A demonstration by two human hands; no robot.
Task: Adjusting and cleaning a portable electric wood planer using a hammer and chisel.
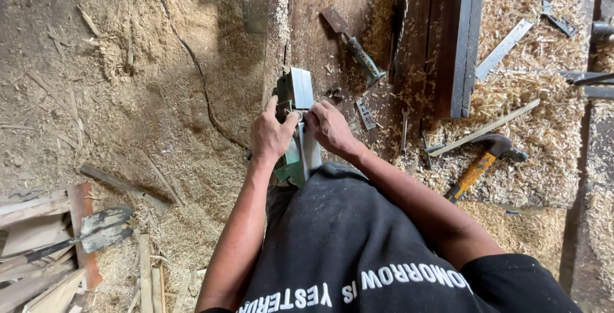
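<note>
Together, both hands, left (271, 135) and right (327, 126), clamp a boxy green-and-grey metal planer (298, 124) above sawdust-strewn boards (320, 6).

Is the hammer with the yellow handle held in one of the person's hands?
No, the hammer lies alone on the wood shavings, while the left hand and right hand both grip the green power planer.
</note>
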